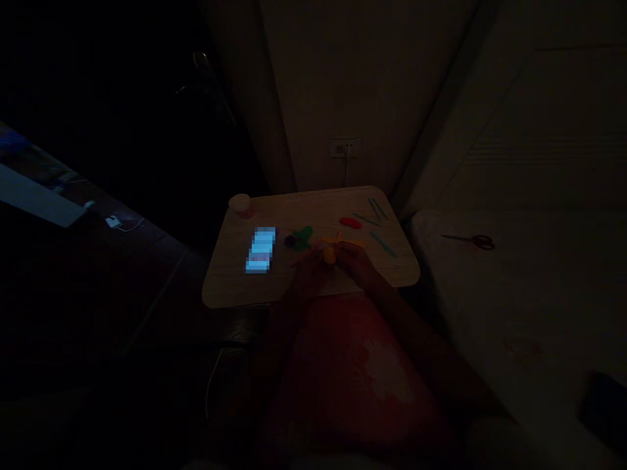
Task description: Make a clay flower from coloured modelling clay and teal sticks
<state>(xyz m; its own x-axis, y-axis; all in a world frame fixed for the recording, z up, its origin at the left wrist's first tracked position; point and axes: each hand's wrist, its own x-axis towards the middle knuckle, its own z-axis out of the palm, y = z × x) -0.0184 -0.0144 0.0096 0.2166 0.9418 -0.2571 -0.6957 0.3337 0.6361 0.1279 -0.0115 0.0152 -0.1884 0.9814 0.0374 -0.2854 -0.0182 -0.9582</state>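
In dim light, my left hand (309,262) and my right hand (356,260) meet over the near side of a small wooden table (313,203). Between their closed fingers is a rounded yellow-orange lump (330,255) that looks like modelling clay. More orange material (339,237) shows just beyond the fingertips; whether it joins the lump is too dark to tell. Left of the hands lie a flat green piece (304,235) and a dark purple ball (290,241). A red oval piece (351,222) rests farther back.
A lit, pixelated phone (261,250) lies on the table's left, with a pale tub (241,205) behind it. Several thin teal sticks (383,244) lie at the right. Scissors (477,241) rest on a pale surface beyond. A wall socket (345,148) holds a plugged cable.
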